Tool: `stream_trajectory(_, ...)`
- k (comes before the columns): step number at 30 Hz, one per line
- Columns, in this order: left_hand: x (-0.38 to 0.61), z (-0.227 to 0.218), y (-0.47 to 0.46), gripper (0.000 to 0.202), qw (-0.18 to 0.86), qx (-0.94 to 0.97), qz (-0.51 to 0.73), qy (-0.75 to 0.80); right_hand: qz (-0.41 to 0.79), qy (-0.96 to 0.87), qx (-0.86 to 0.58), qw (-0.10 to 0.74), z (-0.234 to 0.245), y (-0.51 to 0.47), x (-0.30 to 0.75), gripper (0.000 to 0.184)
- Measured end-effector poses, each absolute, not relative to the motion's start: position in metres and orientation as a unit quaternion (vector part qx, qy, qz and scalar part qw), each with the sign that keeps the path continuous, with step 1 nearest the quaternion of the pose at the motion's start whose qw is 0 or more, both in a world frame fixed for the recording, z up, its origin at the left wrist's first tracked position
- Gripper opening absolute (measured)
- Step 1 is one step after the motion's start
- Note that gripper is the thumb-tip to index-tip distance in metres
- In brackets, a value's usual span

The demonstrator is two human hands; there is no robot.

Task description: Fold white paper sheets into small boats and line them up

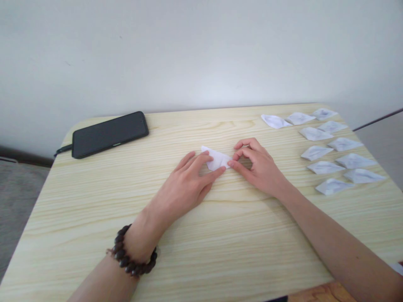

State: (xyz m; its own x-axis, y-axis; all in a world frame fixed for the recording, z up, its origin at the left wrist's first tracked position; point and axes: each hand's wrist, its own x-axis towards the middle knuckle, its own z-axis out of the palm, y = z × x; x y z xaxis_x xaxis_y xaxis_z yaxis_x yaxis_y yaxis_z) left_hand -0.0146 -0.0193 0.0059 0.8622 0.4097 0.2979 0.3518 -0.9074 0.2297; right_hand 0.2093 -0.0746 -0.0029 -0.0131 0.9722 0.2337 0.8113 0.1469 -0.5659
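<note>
A small folded piece of white paper (217,158) lies near the middle of the pale wooden table (201,235). My left hand (185,182) holds its left part and near edge, with the thumb along the bottom and fingertips on top. At the paper's right tip, my right hand (256,165) pinches with thumb and index finger, the other fingers curled. Off to the right, several folded white paper boats (315,134) are set out in uneven rows.
A black phone (110,134) with a cable (64,149) plugged into its end lies at the back left. Behind the table rises a white wall (201,54). A brown wooden object (324,292) shows at the bottom edge.
</note>
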Motion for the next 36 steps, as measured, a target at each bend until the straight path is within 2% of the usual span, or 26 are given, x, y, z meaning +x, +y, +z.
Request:
stream_trajectory(19, -0.0127, 0.0067, -0.0196, 0.033, 0.084, 0.959, 0.183, 0.201, 0.154, -0.689, -0.64, 0.304, -0.0008, -0.0733, 0.2086, 0.015)
stream_trajectory(36, -0.011, 0.0065, -0.0216, 0.036, 0.043, 0.962, 0.172, 0.206, 0.143, -0.696, -0.632, 0.309, -0.0026, -0.0731, 0.2092, 0.01)
